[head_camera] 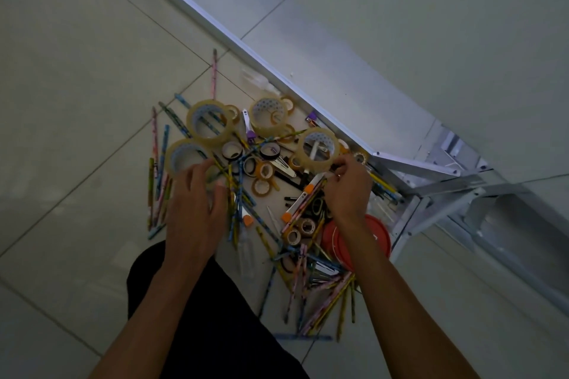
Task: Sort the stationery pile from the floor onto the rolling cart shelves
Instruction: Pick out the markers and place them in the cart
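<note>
Two hands reach down into a stationery pile [264, 188] spread over the tiled floor [77, 77], right beside the white metal frame of the rolling cart [409, 160]. The left hand [197, 203] hovers low over the pile's left side with fingers spread and relaxed, fingertips at the edge of a large clear tape roll [186, 157]; it grips nothing that can be seen. The right hand [348, 188] is curled, its fingertips pinching the near rim of another large clear tape roll [318, 148] that lies close to the cart's corner. The hands are well apart, one on each side of the heap.

Two more large clear rolls [211, 121] and [268, 116] sit at the far side of the pile. Between them lie small brown and black tape rolls [261, 171], patterned pencils [320, 295] scattered in all directions, and box cutters with orange ends [300, 203]. A red round lid [374, 232] rests on the floor under the right wrist, near the cart's leg. A clear bottle with an orange cap [247, 243] lies between the forearms. Dark clothing [221, 317] fills the lower middle of the view.
</note>
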